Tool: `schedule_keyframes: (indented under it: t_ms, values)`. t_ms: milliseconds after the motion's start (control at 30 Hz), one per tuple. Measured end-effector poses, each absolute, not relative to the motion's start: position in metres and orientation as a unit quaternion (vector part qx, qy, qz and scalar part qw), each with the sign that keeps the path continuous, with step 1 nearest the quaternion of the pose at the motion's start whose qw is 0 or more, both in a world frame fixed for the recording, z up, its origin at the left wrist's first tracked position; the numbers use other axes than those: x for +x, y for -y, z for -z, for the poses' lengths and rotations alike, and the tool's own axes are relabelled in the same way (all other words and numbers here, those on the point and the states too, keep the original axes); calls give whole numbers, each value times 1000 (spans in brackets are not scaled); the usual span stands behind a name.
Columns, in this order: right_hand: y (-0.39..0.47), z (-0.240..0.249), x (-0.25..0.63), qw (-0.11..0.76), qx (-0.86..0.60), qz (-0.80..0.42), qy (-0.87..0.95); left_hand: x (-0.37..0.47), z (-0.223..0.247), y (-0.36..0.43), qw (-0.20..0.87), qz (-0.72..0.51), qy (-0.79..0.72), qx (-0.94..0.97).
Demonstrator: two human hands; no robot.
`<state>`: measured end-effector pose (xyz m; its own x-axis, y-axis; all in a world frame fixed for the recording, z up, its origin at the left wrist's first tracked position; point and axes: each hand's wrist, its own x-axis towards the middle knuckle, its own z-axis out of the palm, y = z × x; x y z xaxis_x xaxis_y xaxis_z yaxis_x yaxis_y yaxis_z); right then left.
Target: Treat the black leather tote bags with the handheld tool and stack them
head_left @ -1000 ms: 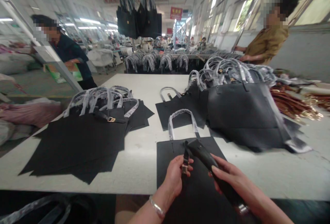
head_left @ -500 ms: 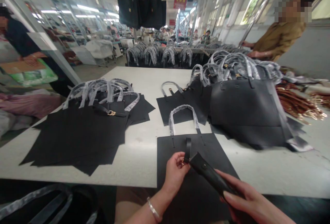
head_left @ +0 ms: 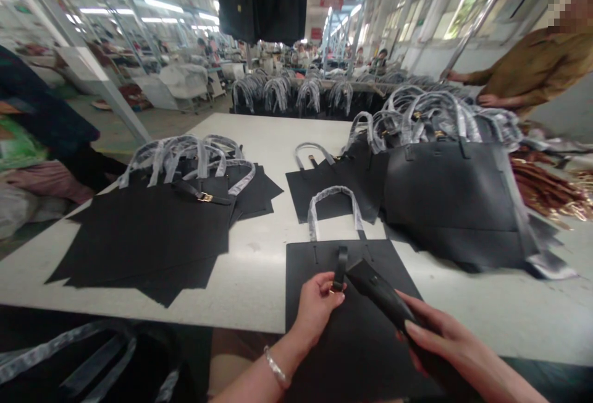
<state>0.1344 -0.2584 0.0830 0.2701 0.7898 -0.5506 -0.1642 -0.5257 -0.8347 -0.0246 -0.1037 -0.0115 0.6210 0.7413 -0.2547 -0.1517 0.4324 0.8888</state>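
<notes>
A black bag panel (head_left: 333, 347) with a plastic-wrapped handle (head_left: 334, 191) lies over the table's front edge in front of me. My left hand (head_left: 317, 304) pinches the short black buckle strap (head_left: 341, 262) at its gold buckle (head_left: 337, 287), near the panel's top. Gripped in my right hand (head_left: 435, 335) is a long black object (head_left: 377, 285) with a flat, wedge-shaped end. That end points at the strap, just right of the buckle; whether they touch I cannot tell. The object's rear part is hidden by my fingers.
Left on the white table (head_left: 259, 267) is a fanned stack of black bag panels (head_left: 152, 224). More panels (head_left: 449, 186) are heaped to the right, beside brown straps (head_left: 546, 186). A wrapped-handle bag (head_left: 92, 366) sits lower left. One person (head_left: 551, 69) stands right, another (head_left: 41, 112) left.
The black object's wedge end has shifted slightly up from the buckle. My left hand keeps its pinch. The camera view has moved a little, and the person at left is further out of frame.
</notes>
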Motion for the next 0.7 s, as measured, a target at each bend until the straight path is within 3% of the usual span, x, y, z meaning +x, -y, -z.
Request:
schedule_keyframes:
  t_ms: [333,567,700]
  values:
    - [237,-84,122,418,-664,-566,252,-25,13,98,679,-243,-306,622]
    - [243,-66,138,424,-725,-484,245,-29,-1,46,287,-217,-396,845]
    - [254,-54,136,439,-739,-453,237,-20,-15,18,196,-148,-449,859]
